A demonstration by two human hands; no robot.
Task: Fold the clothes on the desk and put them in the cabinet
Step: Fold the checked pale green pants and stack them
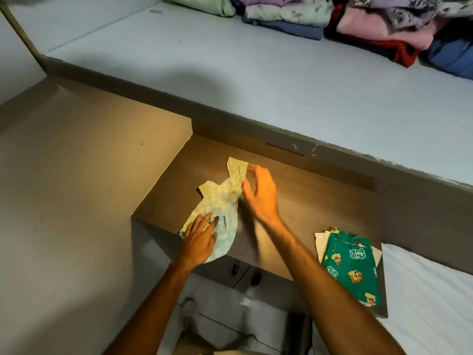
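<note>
A small pale green patterned garment (pixel 225 201) lies spread on the brown wooden desk (pixel 320 190), running from its front edge toward the back. My left hand (pixel 201 238) rests flat on the garment's near end, fingers apart. My right hand (pixel 259 192) hovers at the garment's far end with its fingertips touching the cloth's right edge; the hand is blurred. A folded green cartoon-print garment (pixel 353 265) lies on a cream cloth (pixel 321 243) at the desk's right front corner.
Above and behind the desk a wide white shelf (pixel 230 67) holds several stacks of folded clothes (pixel 345 19) at its far right. A beige wall (pixel 76 175) stands to the left. A white bed sheet (pixel 430 290) lies at the lower right.
</note>
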